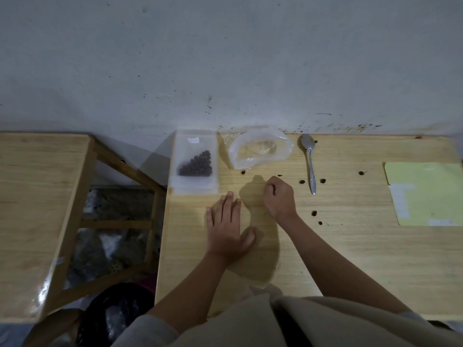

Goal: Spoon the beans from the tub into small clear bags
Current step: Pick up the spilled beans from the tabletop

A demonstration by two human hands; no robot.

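A small clear bag (pixel 195 162) with a cluster of dark beans (pixel 196 164) in its lower part lies flat at the far left corner of the wooden table (pixel 350 246). Just to its right sits a crumpled clear plastic tub (pixel 260 147), then a metal spoon (pixel 310 161) with its bowl toward the wall. A few loose beans dot the tabletop. The left hand (pixel 226 229) rests flat, fingers straight. The right hand (pixel 278 197) is curled tight; whether it pinches anything cannot be told. A yellow sheet (pixel 426 194) lies far right.
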